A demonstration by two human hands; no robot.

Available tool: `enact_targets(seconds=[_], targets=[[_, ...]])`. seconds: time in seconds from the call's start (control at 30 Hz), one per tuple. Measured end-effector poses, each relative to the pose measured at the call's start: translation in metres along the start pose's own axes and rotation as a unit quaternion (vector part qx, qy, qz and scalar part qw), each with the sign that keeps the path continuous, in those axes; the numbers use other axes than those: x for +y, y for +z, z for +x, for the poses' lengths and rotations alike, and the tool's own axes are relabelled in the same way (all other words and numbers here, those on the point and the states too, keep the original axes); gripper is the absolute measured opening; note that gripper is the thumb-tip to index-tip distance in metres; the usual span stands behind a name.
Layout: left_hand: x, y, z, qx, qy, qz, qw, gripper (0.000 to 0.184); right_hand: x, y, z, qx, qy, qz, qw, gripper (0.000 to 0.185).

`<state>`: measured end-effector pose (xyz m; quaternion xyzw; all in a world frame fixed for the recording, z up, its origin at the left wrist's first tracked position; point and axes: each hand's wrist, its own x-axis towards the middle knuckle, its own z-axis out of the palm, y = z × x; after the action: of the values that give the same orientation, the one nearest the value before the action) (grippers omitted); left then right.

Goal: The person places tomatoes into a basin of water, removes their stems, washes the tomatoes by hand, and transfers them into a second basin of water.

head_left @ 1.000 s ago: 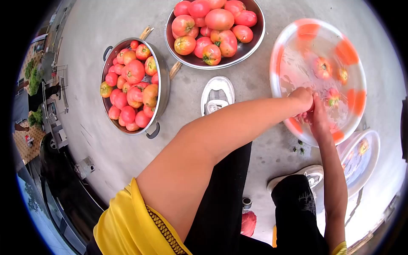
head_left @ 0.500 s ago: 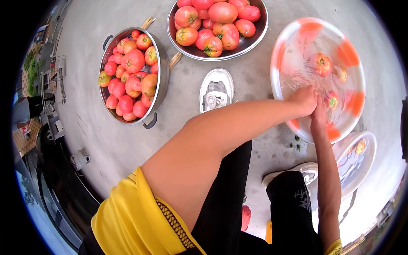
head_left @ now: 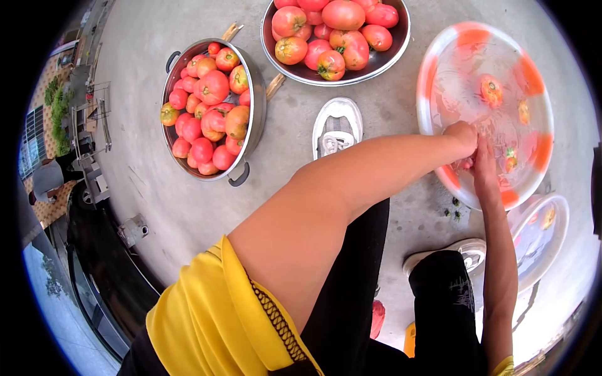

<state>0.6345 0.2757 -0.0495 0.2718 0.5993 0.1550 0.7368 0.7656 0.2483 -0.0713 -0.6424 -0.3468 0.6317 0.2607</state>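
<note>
My left hand (head_left: 462, 139) is curled closed over the near side of a white and orange basin (head_left: 427, 84) of water. Pressed against it is my right hand (head_left: 485, 161), its fingers bent inward at the water. A small patch of red shows below my left hand, but my hands hide what they hold. Around them in the rippling water are a red tomato (head_left: 491, 91), a yellowish one (head_left: 523, 111) and another with a green top (head_left: 511, 160), close to my right hand.
A steel pot (head_left: 256, 119) of tomatoes stands at the left; a wide metal bowl (head_left: 376, 72) of tomatoes is at the top. A smaller white tub (head_left: 561, 241) sits by my right forearm. Green scraps (head_left: 453, 210) lie on the concrete. A person (head_left: 50, 180) is at far left.
The whole view has shifted, so everything sits further right. My hands stay together in the basin, with a slight shift in their grip. The floating tomatoes have drifted and turned a little.
</note>
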Motion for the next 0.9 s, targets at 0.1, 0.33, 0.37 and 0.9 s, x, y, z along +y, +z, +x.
enact_targets(seconds=[0.1,0.33,0.37,0.9], targets=[[-0.005,0.005,0.009,0.032,0.044,0.0,0.999,0.054,-0.02,0.014,-0.015,0.024,0.012,-0.045,0.999,0.043],[-0.007,0.005,0.008,0.008,0.079,0.002,0.997,0.04,-0.004,-0.005,-0.002,0.018,0.017,-0.016,1.0,0.048],[-0.008,0.006,0.009,-0.002,0.095,-0.02,0.995,0.04,0.004,-0.015,0.007,0.044,0.043,0.043,0.997,0.049],[0.004,-0.005,0.003,-0.069,0.032,-0.006,0.997,0.035,-0.004,0.003,-0.001,0.115,-0.046,-0.026,0.992,0.034]])
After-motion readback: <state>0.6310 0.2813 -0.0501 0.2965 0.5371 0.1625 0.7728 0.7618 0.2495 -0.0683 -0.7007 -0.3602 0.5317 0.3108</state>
